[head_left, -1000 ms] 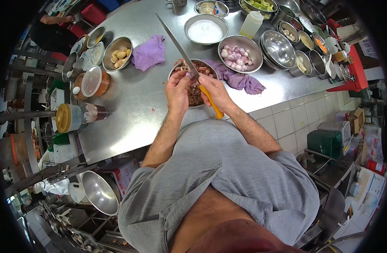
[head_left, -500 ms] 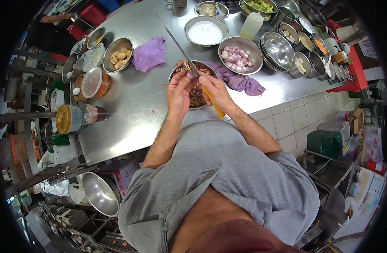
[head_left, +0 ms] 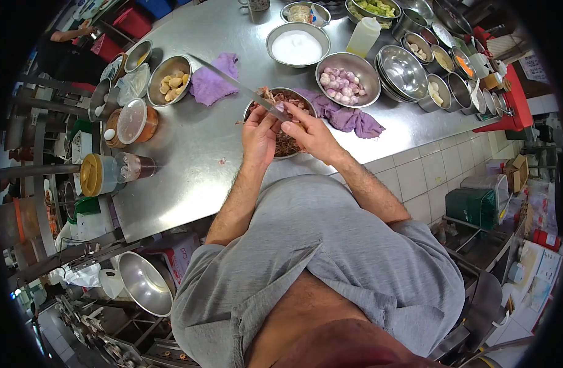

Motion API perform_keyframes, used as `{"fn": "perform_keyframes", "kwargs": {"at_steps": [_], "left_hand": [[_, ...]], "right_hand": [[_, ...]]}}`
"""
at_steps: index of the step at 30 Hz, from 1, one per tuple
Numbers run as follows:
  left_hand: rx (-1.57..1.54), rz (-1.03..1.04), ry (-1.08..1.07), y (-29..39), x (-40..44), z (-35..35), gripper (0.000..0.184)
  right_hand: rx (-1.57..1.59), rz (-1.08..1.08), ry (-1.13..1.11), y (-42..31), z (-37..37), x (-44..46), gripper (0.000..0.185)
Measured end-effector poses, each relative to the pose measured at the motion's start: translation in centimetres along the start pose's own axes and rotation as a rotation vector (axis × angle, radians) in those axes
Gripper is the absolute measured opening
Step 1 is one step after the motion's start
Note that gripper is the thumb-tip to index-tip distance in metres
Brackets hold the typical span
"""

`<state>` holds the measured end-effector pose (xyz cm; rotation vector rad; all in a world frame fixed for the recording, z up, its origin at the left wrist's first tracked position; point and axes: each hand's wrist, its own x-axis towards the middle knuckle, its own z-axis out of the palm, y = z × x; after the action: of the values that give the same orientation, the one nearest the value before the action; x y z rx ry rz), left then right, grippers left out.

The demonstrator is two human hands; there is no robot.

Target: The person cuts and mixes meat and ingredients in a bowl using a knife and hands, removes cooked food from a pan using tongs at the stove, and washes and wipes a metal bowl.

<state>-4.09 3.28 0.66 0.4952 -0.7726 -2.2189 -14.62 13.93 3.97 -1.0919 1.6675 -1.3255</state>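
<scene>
My right hand (head_left: 310, 134) is closed on a long knife (head_left: 237, 84), whose blade points up and left; its handle is now hidden by the hand. A small purplish shallot (head_left: 280, 108) is pinched in my left hand (head_left: 258, 136), close against the blade. Both hands are over a steel bowl of reddish-brown peelings (head_left: 287, 145). Behind on the right, a steel bowl holds peeled shallots (head_left: 343, 85). A purple cloth (head_left: 355, 121) lies partly between the two bowls.
On the steel table (head_left: 189, 156) are another purple cloth (head_left: 214, 80), a bowl of yellowish pieces (head_left: 173, 86), a bowl of white contents (head_left: 297, 45), a squeeze bottle (head_left: 363, 38) and stacked bowls (head_left: 403, 69). Another person (head_left: 63, 52) is at the far left.
The knife blade has swung left and lower, now crossing in front of the left purple cloth. My right hand has turned, so the yellow handle no longer shows.
</scene>
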Motion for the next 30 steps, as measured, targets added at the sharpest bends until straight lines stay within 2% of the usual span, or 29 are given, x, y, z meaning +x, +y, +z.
{"fn": "perform_keyframes", "kwargs": {"at_steps": [6, 10, 13, 15, 18, 24, 26, 30], "left_hand": [[0.015, 0.003, 0.022, 0.2, -0.2, 0.1, 0.017], [0.011, 0.0, 0.03, 0.5, -0.3, 0.4, 0.016], [0.054, 0.009, 0.029, 0.7, -0.3, 0.5, 0.017], [0.212, 0.017, 0.048, 1.1, -0.3, 0.9, 0.022], [0.271, 0.027, 0.085, 0.8, 0.2, 0.6, 0.025], [0.248, 0.017, 0.047, 1.2, -0.4, 0.2, 0.026], [0.246, 0.01, 0.039, 1.1, -0.5, -0.2, 0.028], [0.22, 0.049, 0.02, 1.2, -0.5, -0.2, 0.026]], "right_hand": [[-0.156, -0.092, 0.035, 0.4, 0.2, 0.0, 0.057], [-0.111, -0.017, 0.005, 0.1, -0.1, 0.1, 0.057], [-0.021, 0.019, -0.039, 0.0, -0.5, 0.1, 0.052], [0.299, 0.204, -0.148, -0.9, -1.0, -0.1, 0.048], [0.438, 0.195, -0.09, -0.7, -0.7, 0.1, 0.045], [0.234, 0.087, 0.049, -0.1, -1.7, 1.1, 0.043], [0.203, 0.22, -0.03, -0.4, -2.4, 0.7, 0.046], [0.175, 0.292, -0.065, 0.1, -2.1, 0.6, 0.05]]}}
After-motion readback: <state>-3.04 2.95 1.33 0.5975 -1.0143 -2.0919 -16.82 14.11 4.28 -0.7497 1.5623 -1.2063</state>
